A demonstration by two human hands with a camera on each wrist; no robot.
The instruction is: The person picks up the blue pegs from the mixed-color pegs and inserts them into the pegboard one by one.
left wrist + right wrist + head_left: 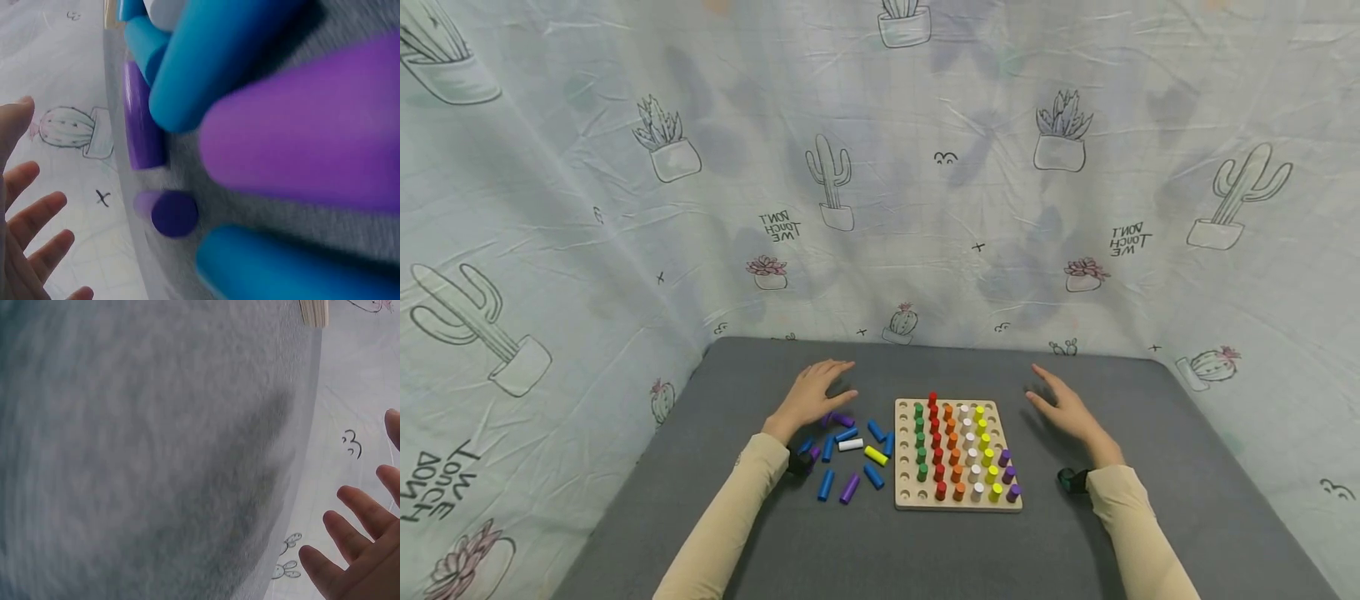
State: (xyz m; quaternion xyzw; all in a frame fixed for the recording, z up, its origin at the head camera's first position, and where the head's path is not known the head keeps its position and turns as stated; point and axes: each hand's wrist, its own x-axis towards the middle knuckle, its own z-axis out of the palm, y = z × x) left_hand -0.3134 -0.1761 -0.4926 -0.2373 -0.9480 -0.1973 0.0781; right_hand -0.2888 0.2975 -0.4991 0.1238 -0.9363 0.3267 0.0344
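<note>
A wooden pegboard [904,483] lies on the table with upright pegs in colour columns: green [921,442], red [937,456], orange [953,442], white [971,457], yellow [988,457] and three purple [1009,475]. Left of it, my left hand [811,397] hovers by the loose pegs, fingers apart, holding nothing. Beneath and around that wrist lie several blue pegs [826,485], purple pegs [849,489], a white peg [851,445] and a yellow peg [876,455]. Over the table right of the board, my right hand [1070,412] is also empty, its fingers spread in the right wrist view.
The grey table [820,558] carries the board and the loose pegs. A pale curtain [880,208] printed with cacti hangs behind the table and along both sides. Each wrist wears a small dark camera; the right one [1071,480] sits just above the tabletop.
</note>
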